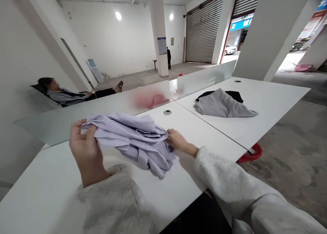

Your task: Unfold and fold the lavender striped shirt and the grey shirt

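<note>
A crumpled lilac striped shirt (pixel 135 138) is bunched just above the white table (pixel 46 189) in front of me. My left hand (pixel 85 150) pinches its left end, fingers closed on the fabric. At the shirt's right side my right hand (pixel 178 142) grips the cloth, fingertips tucked into the folds. Part of the shirt droops onto the tabletop between my hands. Both my arms wear light grey fleece sleeves.
A grey garment (pixel 222 106) lies over a black one (pixel 233 94) on the adjoining table to the right. Frosted dividers (pixel 84 114) run along the tables' far edge. A red basin (pixel 251 154) sits on the floor under the table. A person reclines at far left.
</note>
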Demonstrator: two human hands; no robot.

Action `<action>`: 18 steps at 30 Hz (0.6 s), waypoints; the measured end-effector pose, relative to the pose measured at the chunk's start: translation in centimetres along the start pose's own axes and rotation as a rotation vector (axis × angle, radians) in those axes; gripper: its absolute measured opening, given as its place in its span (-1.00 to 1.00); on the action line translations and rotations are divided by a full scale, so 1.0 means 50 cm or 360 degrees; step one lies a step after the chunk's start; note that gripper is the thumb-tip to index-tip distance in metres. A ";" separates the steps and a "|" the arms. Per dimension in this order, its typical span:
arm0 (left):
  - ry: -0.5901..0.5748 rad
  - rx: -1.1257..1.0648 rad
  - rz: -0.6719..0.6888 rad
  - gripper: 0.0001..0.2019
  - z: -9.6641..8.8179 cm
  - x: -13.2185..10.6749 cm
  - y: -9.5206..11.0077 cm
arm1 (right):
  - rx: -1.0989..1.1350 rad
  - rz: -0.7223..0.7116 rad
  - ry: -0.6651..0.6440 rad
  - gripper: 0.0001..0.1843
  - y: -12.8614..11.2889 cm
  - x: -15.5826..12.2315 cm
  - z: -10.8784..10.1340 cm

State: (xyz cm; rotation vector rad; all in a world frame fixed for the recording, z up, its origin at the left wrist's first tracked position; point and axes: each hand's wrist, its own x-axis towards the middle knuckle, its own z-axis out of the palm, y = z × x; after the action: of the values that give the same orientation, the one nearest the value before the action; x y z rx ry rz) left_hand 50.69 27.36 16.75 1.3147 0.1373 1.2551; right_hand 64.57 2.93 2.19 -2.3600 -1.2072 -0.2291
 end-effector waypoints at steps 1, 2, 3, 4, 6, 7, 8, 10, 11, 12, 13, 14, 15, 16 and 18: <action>0.0112 0.0291 0.0089 -0.71 -0.029 0.010 0.002 | -0.0035 0.0058 0.0120 -0.85 0.008 0.006 -0.030; 0.0216 0.0585 0.0164 -0.71 -0.059 0.020 0.004 | -0.0076 0.0135 0.0273 -0.86 0.016 0.012 -0.065; 0.0307 0.0855 0.0221 -0.71 -0.090 0.029 0.005 | -0.0109 0.0209 0.0443 -0.87 0.024 0.017 -0.103; 0.0393 0.1062 0.0263 -0.72 -0.118 0.037 0.007 | -0.0120 0.0276 0.0605 -0.88 0.031 0.021 -0.141; 0.0527 0.1263 0.0328 -0.80 -0.168 0.049 0.012 | -0.0075 0.0368 0.0883 -0.89 0.036 0.026 -0.214; 0.0561 0.1293 0.0354 -0.88 -0.186 0.052 0.016 | -0.0031 0.0390 0.1011 -0.88 0.034 0.027 -0.247; 0.0584 0.1306 0.0395 -0.90 -0.199 0.054 0.021 | 0.0025 0.0398 0.1129 -0.86 0.028 0.029 -0.276; 0.0595 0.1281 0.0512 -0.84 -0.213 0.054 0.034 | 0.0176 0.0377 0.1318 -0.80 0.011 0.033 -0.323; 0.0599 0.1260 0.0570 -0.82 -0.214 0.053 0.042 | 0.0278 0.0352 0.1377 -0.77 0.001 0.037 -0.340; 0.0606 0.1236 0.0611 -0.81 -0.212 0.050 0.049 | 0.0384 0.0321 0.1413 -0.75 -0.008 0.042 -0.354; 0.0617 0.1207 0.0633 -0.80 -0.208 0.048 0.056 | 0.0478 0.0289 0.1432 -0.74 -0.015 0.049 -0.364; 0.0631 0.1182 0.0638 -0.80 -0.203 0.046 0.063 | 0.0550 0.0254 0.1440 -0.72 -0.019 0.056 -0.371; 0.0639 0.1167 0.0631 -0.79 -0.197 0.043 0.068 | 0.0595 0.0224 0.1441 -0.71 -0.022 0.063 -0.376; 0.0646 0.1162 0.0619 -0.78 -0.191 0.041 0.073 | 0.0616 0.0201 0.1442 -0.70 -0.024 0.068 -0.378; 0.0659 0.1196 0.0562 -0.76 -0.183 0.033 0.082 | 0.0644 0.0166 0.1426 -0.69 -0.028 0.069 -0.379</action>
State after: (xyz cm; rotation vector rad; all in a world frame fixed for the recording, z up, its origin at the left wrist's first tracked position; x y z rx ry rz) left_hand 42.53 33.40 17.65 1.7358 0.7561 1.8732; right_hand 66.76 -3.09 20.42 -1.6384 -0.6071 -0.8128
